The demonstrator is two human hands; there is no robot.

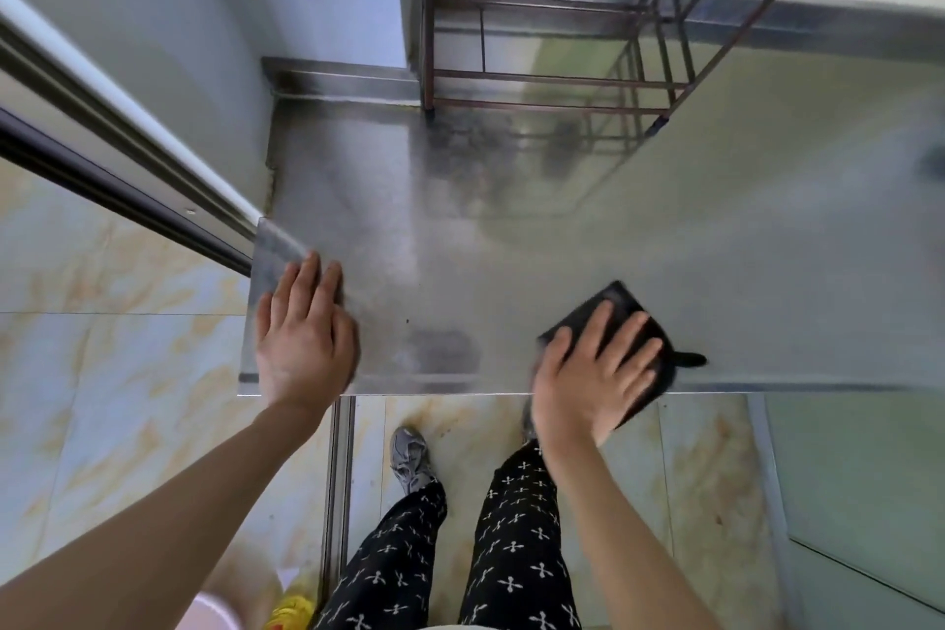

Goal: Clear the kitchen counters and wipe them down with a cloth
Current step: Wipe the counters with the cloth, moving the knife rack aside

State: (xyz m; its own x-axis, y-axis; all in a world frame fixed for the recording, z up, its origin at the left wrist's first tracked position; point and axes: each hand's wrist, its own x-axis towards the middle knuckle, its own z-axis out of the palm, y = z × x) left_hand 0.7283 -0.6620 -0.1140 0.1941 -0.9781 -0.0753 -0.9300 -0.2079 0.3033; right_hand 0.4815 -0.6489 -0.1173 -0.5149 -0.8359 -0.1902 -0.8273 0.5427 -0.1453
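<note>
Half done, I reckon: right hand (pixel 593 373) presses the cloth (pixel 621 296) on the tabletop (pixel 665 230), fingers (pixel 595 327) spread, left hand (pixel 301 338) flat beside the cloth, fingers together, smears and the rack (pixel 557 78) beyond the cloth left.

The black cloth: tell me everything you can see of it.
The black cloth is a dark, matte, soft-looking pad, folded roughly square, and its edges are blurred. It lies flat on the steel counter near the front edge, turned diagonally, with its near corner hanging slightly past that edge. A small dark tail sticks out on its right side. The right hand presses on it with straight, spread fingers and covers most of it. Nothing else touches it.
</note>
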